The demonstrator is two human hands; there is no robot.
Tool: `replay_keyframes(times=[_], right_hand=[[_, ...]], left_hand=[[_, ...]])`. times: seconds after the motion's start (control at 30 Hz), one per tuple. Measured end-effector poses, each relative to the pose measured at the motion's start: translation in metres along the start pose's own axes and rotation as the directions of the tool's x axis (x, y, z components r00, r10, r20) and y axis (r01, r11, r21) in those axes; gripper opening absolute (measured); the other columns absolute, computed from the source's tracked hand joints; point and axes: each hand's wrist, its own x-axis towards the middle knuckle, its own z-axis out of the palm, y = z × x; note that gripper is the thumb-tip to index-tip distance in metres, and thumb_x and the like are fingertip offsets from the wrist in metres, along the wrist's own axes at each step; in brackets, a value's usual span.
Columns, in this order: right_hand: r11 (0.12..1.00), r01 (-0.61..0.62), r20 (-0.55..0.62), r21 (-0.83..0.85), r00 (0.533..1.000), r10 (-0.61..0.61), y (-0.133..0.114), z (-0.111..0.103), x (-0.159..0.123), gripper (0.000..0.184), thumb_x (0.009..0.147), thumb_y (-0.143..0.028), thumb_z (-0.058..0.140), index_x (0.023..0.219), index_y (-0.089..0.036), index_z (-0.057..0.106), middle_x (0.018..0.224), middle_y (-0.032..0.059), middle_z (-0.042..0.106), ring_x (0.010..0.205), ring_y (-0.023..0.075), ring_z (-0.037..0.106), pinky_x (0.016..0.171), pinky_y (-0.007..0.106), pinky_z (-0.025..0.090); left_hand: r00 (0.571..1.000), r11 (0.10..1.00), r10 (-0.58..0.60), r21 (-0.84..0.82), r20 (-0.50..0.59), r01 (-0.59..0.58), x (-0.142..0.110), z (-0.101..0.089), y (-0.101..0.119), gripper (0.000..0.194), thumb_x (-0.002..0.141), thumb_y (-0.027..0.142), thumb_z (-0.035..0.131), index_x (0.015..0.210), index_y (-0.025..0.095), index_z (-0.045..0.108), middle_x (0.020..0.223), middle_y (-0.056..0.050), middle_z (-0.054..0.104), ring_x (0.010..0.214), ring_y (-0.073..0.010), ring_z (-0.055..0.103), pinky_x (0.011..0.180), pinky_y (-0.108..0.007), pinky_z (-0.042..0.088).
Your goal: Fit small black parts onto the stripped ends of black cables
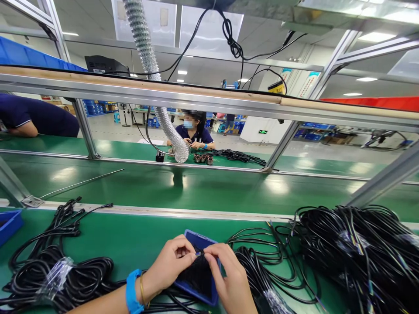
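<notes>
My left hand (172, 263) and my right hand (229, 279) meet over a small blue tray (195, 239) at the near edge of the green bench. Both pinch the same thin cable end (198, 252) between fingertips. The left wrist wears a blue band (131, 291) and a thin bangle. A dark mass of small parts fills the tray under my fingers. Black cable runs from my hands toward both sides.
A bundle of black cables (55, 266) lies at left, a larger heap (356, 253) at right. A green conveyor belt (196, 185) runs across behind the bench. A silver duct hose (163, 122) hangs down. Across it a person (194, 133) works; another person's sleeve (39, 115) shows far left. A blue bin corner (8, 222) sits at left.
</notes>
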Motion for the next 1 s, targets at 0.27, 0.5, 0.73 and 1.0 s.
replay_keyframes(times=[0.27,0.5,0.73,1.0], right_hand=[[0.988,0.109,0.017,-0.112,0.994,-0.108,0.003,0.007,-0.003,0.016,0.096,-0.009,0.054,0.103,-0.022,0.061,0.089,0.0045,0.068,0.08,0.0186,0.064,0.073,0.031,0.054],[1.0,-0.01,-0.068,0.01,0.998,0.011,0.003,0.006,-0.003,0.026,0.097,-0.013,0.053,0.12,-0.023,0.058,0.087,0.0017,0.067,0.079,0.0152,0.067,0.075,0.024,0.056],[0.992,-0.108,-0.101,0.069,0.988,0.114,-0.002,0.002,-0.001,0.023,0.096,-0.017,0.055,0.116,-0.026,0.061,0.087,-0.0008,0.07,0.078,0.0131,0.07,0.077,0.019,0.056],[0.989,-0.112,-0.108,0.093,0.987,0.122,-0.004,0.002,-0.001,0.019,0.095,-0.017,0.057,0.111,-0.026,0.062,0.085,-0.001,0.071,0.076,0.0131,0.071,0.075,0.019,0.057]], left_hand=[[0.998,0.996,-0.067,-0.067,0.004,0.067,0.0,0.0,0.0,0.031,0.078,0.044,0.07,0.078,0.013,0.071,0.077,-0.001,0.053,0.065,-0.0136,0.049,0.062,-0.027,0.039],[0.979,0.97,-0.204,-0.139,-0.01,0.201,-0.002,-0.001,0.011,0.031,0.073,0.045,0.069,0.07,0.015,0.06,0.063,0.004,0.047,0.059,-0.0112,0.039,0.057,-0.025,0.031],[0.982,0.972,-0.189,-0.139,0.014,0.189,-0.003,0.001,0.016,0.029,0.073,0.043,0.069,0.069,0.016,0.059,0.065,0.004,0.046,0.062,-0.0117,0.038,0.059,-0.025,0.03],[0.986,0.976,-0.162,-0.137,0.041,0.167,-0.003,-0.002,0.014,0.031,0.074,0.044,0.07,0.07,0.015,0.06,0.067,0.003,0.048,0.063,-0.0122,0.04,0.061,-0.026,0.032]])
